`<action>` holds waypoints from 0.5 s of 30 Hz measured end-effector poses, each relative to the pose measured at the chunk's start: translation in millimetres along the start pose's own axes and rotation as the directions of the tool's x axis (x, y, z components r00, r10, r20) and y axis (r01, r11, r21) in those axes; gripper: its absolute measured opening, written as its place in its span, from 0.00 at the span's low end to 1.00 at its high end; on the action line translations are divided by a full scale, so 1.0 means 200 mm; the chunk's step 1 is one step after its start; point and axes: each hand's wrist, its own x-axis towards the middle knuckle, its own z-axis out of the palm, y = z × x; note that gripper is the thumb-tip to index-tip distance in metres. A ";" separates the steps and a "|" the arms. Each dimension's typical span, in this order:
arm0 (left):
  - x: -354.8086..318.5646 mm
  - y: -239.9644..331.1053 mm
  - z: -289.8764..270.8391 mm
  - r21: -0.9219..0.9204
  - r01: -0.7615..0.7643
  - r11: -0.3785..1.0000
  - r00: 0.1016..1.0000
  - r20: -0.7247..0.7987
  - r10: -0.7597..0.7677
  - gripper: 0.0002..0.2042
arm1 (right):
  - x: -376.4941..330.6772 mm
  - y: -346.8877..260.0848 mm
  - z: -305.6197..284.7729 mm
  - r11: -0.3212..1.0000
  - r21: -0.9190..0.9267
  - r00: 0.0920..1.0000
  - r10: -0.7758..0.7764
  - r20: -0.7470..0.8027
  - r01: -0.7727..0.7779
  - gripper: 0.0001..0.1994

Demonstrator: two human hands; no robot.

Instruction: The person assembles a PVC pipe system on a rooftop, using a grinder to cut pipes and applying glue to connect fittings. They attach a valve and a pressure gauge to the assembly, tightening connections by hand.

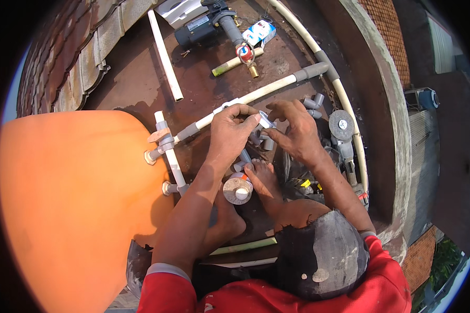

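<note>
Between my two hands is a small white ring-shaped piece (267, 120) with a bluish edge; its exact kind is hard to make out. My left hand (232, 130) pinches it from one side between thumb and forefinger. On the other side my right hand (299, 130) has its curled fingers and thumb around it. Grey pipe fittings (268, 143) lie just below, partly hidden by my hands. Near my bare foot (266, 182) stands a round can (238, 191) with a white knob in its top.
A large orange tank (78, 198) with valve pipework (164, 138) fills the left. A long white pipe (266, 89) crosses ahead. Farther off are a pump (198, 32), a loose pipe (164, 57) and a box (259, 33). An angle grinder (343, 134) lies right, beside a low wall (389, 104).
</note>
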 end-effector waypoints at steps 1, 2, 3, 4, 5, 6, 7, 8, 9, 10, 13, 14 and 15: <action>-0.02 0.01 0.00 0.026 0.010 1.000 1.000 -0.004 -0.010 0.09 | -0.02 -0.01 0.00 1.000 0.015 1.000 0.026 0.001 -0.026 0.30; -0.03 0.03 0.00 0.018 -0.001 1.000 1.000 -0.008 0.001 0.09 | -0.01 -0.04 -0.01 0.999 0.029 0.999 0.046 0.000 -0.046 0.30; -0.04 0.05 -0.01 0.009 -0.013 1.000 1.000 -0.014 0.013 0.09 | -0.01 -0.08 -0.03 0.999 0.009 0.999 0.031 -0.019 -0.031 0.30; -0.07 0.07 -0.02 0.001 -0.026 1.000 0.999 -0.022 0.026 0.09 | 0.00 -0.11 -0.04 1.000 -0.011 0.999 0.014 -0.037 -0.015 0.29; -0.09 0.13 -0.02 0.043 -0.058 0.997 0.998 -0.027 0.059 0.09 | 0.01 -0.15 -0.08 0.999 -0.041 0.998 -0.005 -0.060 0.002 0.29; -0.12 0.19 -0.02 0.085 -0.090 0.992 0.995 -0.034 0.093 0.09 | 0.03 -0.18 -0.12 0.992 -0.098 0.992 -0.085 -0.097 0.076 0.29; -0.16 0.25 -0.03 0.127 -0.120 0.985 0.991 -0.042 0.126 0.09 | 0.03 -0.21 -0.15 0.977 -0.156 0.977 -0.168 -0.128 0.147 0.29; -0.17 0.30 -0.01 0.101 -0.187 0.977 0.982 -0.010 0.189 0.10 | 0.03 -0.23 -0.22 0.949 -0.237 0.955 -0.248 -0.160 0.207 0.29; -0.19 0.33 -0.02 0.086 -0.251 0.964 0.968 0.000 0.252 0.10 | 0.06 -0.32 -0.28 0.931 -0.244 0.933 -0.316 -0.171 0.270 0.27; -0.21 0.36 -0.03 0.071 -0.312 0.947 0.950 0.011 0.312 0.10 | 0.07 -0.38 -0.32 0.982 -0.088 0.980 -0.175 -0.093 0.167 0.26; -0.24 0.56 -0.06 0.164 -0.423 0.891 0.905 0.115 0.408 0.11 | 0.10 -0.56 -0.49 0.985 0.171 0.988 0.010 0.155 -0.036 0.24; -0.27 0.63 -0.08 0.197 -0.453 0.869 0.891 0.139 0.433 0.12 | 0.12 -0.64 -0.55 0.994 0.098 0.983 0.020 0.184 -0.039 0.24; -0.31 0.71 -0.09 0.147 -0.453 0.879 0.887 0.177 0.427 0.13 | 0.15 -0.70 -0.59 0.999 0.030 0.976 0.033 0.215 -0.041 0.23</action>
